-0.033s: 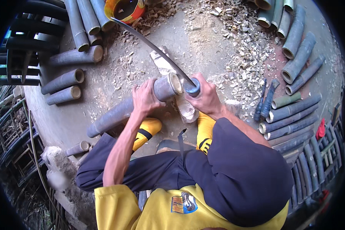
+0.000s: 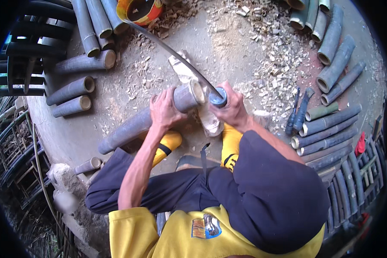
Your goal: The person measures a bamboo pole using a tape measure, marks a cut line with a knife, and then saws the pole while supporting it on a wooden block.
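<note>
A long grey bamboo section lies slanted across the ground in front of me. Its cut open end rests on a pale chopping block. My left hand grips the bamboo just behind that end. My right hand is shut on the blue handle of a long curved blade. The blade arcs up and left from the bamboo's end toward an orange tub. My feet in yellow footwear sit just below the bamboo.
Cut bamboo sections lie at the left, at the top left and in rows at the right. An orange tub stands at the top. Chips litter the ground. Two blue-handled tools lie at the right. Dark bamboo frames stand at the left.
</note>
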A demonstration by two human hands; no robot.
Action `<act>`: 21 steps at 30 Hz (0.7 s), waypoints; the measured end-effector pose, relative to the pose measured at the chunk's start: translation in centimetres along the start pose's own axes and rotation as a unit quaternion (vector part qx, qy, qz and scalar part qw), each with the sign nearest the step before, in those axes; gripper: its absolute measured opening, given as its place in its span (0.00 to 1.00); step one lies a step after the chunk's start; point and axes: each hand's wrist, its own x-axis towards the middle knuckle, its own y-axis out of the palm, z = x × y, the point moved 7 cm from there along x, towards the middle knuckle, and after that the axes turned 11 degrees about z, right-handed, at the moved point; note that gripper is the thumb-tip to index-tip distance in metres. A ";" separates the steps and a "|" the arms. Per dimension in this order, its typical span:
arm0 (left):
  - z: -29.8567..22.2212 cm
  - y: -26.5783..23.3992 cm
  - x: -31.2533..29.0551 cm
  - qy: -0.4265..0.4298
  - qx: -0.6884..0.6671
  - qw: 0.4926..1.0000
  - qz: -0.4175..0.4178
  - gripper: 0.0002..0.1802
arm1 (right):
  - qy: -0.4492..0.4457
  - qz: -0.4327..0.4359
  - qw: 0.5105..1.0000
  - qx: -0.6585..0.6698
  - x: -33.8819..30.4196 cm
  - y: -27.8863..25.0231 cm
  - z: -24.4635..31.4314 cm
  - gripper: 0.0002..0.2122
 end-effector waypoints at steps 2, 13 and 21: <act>-0.8 -0.7 -0.4 -0.030 0.003 0.993 -0.114 0.47 | 0.114 0.108 0.985 -0.068 -0.7 1.9 -6.2 0.13; -2.0 -0.2 -1.1 -0.033 0.038 0.975 -0.217 0.37 | 0.200 0.210 0.938 -0.192 -2.0 3.8 -9.7 0.11; -1.9 0.4 -1.9 -0.052 0.107 0.953 -0.279 0.46 | 0.034 0.013 0.999 0.015 1.0 -0.1 -0.2 0.12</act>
